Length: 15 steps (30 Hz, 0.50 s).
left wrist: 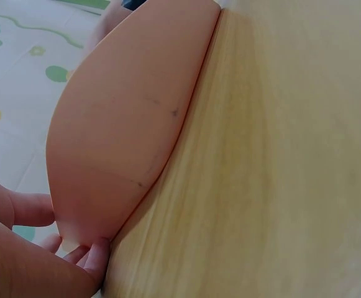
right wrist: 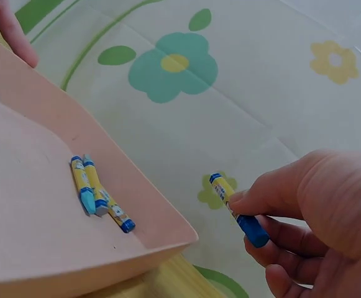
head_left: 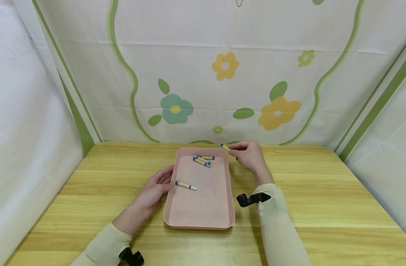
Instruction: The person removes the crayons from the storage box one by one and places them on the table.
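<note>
A pink tray [head_left: 203, 207] lies on the wooden table. My left hand [head_left: 158, 188] holds its left side, the thumb at the rim; in the left wrist view, curled fingertips [left wrist: 96, 257] meet the outer wall low down near the table. Beyond the tray's far right corner, my right hand [head_left: 251, 155] pinches a dark blue crayon [right wrist: 251, 228] in a yellow wrapper between thumb and fingers, raised above the rim. Inside, several crayons [head_left: 201, 162] with yellow wrappers and blue bands cluster by the far wall. A whitish-tipped crayon [head_left: 186, 185] lies alone near the left wall.
The wooden table [head_left: 322, 207] extends on both sides of the tray. A white curtain [head_left: 196, 66] with printed flowers hangs behind the table's far edge, and white cloth walls [head_left: 30, 111] stand left and right. A black strap device [head_left: 253, 199] is on the right wrist.
</note>
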### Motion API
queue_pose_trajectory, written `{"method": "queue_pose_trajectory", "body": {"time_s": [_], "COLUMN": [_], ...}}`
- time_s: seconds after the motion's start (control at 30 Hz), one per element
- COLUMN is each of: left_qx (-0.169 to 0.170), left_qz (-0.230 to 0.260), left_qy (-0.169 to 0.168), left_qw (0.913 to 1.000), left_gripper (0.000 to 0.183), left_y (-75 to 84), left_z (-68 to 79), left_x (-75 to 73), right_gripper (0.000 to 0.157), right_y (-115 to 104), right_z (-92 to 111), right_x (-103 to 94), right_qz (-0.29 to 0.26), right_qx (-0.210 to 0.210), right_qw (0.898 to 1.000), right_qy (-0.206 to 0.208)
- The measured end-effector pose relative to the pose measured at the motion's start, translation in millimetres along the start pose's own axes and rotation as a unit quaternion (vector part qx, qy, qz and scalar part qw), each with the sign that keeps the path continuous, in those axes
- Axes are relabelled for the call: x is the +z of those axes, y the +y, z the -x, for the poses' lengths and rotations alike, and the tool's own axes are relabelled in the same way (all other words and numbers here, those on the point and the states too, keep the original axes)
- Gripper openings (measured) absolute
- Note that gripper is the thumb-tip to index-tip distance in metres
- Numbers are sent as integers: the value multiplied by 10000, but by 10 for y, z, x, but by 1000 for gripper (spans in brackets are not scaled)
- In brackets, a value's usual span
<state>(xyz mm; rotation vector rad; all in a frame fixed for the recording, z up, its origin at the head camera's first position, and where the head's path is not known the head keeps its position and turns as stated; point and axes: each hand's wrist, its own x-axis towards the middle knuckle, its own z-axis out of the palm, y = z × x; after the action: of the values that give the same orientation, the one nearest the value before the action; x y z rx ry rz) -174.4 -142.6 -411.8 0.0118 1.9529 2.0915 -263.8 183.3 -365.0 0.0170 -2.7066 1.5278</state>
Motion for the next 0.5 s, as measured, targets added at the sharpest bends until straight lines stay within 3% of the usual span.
{"method": "queue_pose_trajectory", "body": {"time_s": [0.3, 0.5], "left_qx": [-23, -114], "left_qz": [9, -8], "left_qy": [33, 104], "left_qw": [10000, 9999], "left_gripper": [68, 67], "left_y": [3, 9], "left_z": [-7, -10], "left_x": [7, 0], "right_gripper": [24, 25], "right_y": [116, 171], "right_z": [-24, -18], "right_x": [-127, -219], "right_qz": [-269, -128], "right_qx": [168, 170], "right_qw": [9994, 9991], "right_qy": [164, 359]}}
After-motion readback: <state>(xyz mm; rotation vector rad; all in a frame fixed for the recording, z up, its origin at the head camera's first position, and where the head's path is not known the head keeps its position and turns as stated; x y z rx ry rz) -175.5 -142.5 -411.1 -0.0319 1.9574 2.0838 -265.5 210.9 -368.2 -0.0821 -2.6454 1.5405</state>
